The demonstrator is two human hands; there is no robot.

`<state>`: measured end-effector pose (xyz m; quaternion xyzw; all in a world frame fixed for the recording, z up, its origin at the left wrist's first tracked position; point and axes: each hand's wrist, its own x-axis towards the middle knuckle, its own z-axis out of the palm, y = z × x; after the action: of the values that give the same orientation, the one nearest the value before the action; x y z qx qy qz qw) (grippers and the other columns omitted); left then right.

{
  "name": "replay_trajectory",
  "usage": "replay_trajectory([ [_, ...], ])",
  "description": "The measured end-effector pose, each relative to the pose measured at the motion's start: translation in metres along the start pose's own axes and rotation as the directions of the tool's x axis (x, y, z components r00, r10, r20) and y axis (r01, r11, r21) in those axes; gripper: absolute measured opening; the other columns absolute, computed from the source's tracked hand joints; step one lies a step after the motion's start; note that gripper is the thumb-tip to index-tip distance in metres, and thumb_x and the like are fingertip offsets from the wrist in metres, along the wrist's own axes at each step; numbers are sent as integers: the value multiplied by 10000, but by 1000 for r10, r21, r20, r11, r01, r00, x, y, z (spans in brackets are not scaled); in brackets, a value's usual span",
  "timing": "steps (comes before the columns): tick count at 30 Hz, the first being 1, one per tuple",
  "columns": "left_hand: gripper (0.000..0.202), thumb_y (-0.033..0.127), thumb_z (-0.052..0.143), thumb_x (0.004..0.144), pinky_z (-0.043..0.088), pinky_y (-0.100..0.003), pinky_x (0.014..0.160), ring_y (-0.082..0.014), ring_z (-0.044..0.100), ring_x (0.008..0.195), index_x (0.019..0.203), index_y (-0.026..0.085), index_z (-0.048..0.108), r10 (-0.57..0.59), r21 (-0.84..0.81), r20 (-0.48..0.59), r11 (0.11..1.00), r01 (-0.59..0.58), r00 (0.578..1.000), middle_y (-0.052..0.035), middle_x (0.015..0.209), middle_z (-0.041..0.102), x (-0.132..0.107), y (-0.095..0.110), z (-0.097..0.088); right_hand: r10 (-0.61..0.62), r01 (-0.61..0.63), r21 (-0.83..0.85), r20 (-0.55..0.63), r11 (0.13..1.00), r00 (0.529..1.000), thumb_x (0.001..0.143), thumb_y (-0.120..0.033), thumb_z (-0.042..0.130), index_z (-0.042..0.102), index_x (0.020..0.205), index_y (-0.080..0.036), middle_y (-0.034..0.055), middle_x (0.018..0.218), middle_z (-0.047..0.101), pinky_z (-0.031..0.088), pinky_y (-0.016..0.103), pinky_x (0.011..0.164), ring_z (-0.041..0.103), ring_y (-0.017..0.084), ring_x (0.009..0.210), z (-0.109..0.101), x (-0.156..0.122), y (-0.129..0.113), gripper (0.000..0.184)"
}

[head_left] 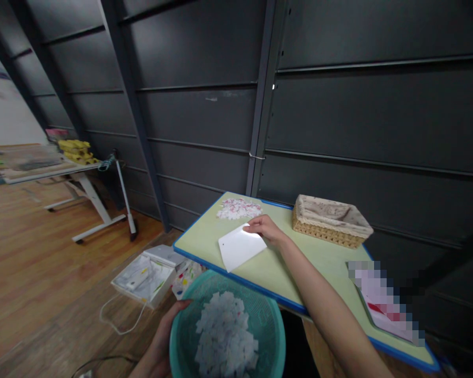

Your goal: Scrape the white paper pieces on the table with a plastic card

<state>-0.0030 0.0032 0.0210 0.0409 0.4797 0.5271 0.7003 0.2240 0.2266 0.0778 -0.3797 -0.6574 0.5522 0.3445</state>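
Observation:
My left hand grips the rim of a teal plastic basket at the table's front edge, thumb over the rim. Many small whitish paper pieces lie inside it. Over the table, my right hand pinches the upper edge of a white flat sheet or card, which has a small dark hole near its left corner. Just behind the card, a pile of small white and pink pieces is spread on the tabletop.
The pale green table has a blue edge. A cloth-lined wicker basket stands at its back right, a pixelated flat item at the right. An open white box with a cable sits on the floor at left. Dark metal wall behind.

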Motion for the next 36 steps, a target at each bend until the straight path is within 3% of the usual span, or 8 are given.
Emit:
replay_trajectory([
  [7,128,215,662,720,544,-401,702,-253,704,616,808,125,678,-41,-24,82,999,43,996,-101,687,770,18,-5,-19,24,-23,70,-17,997,1000,521,-381,799,640,643,-136,-24,539,535,226,231,464,410,80,469,-7,6,11,316],
  [12,100,220,681,706,555,-394,662,-258,705,586,758,135,678,-7,24,-17,1000,8,1000,-51,554,733,11,-3,-14,-12,14,95,-22,995,1000,554,-444,783,570,629,-158,-51,534,482,210,226,477,371,72,478,-4,8,13,364],
  [18,191,181,678,687,553,-426,728,-304,723,675,852,85,678,-11,39,-22,999,12,1000,-118,675,769,8,0,-8,-88,88,140,-5,986,996,563,-508,777,549,668,-165,-47,595,504,262,223,550,410,89,562,-5,6,8,425],
  [24,229,84,667,648,555,-357,613,-245,702,555,872,132,655,55,49,-80,997,-51,995,-14,539,725,6,0,-7,-116,117,135,-8,984,993,577,-523,767,557,672,-160,-44,605,510,265,226,574,417,92,580,-3,9,6,430],
  [26,174,102,672,652,546,-345,570,-234,684,512,820,137,641,37,58,-59,998,-34,998,-15,510,708,8,0,-8,-109,114,157,-39,981,993,561,-518,775,565,674,-160,-35,617,525,278,230,578,429,96,588,-2,8,1,430],
  [28,161,122,673,656,545,-353,571,-242,685,519,809,139,631,16,56,-38,998,-13,999,-26,518,709,10,0,-10,-75,109,197,-170,974,983,544,-518,778,564,674,-167,-26,628,540,296,236,578,442,103,590,-8,-1,-5,431],
  [31,242,159,678,664,555,-397,625,-279,708,586,901,133,636,-29,55,-56,998,32,998,-46,575,736,9,-2,-9,37,92,223,-511,970,859,547,-533,750,554,715,-194,-13,659,572,320,245,562,467,122,591,-36,-34,-8,425],
  [36,464,260,702,683,556,-454,687,-333,723,719,1126,152,613,-26,116,-86,993,36,996,-65,703,770,2,-13,-7,127,77,198,-836,977,533,609,-518,677,530,772,-239,-7,665,590,346,253,543,486,134,574,-117,-129,11,356],
])
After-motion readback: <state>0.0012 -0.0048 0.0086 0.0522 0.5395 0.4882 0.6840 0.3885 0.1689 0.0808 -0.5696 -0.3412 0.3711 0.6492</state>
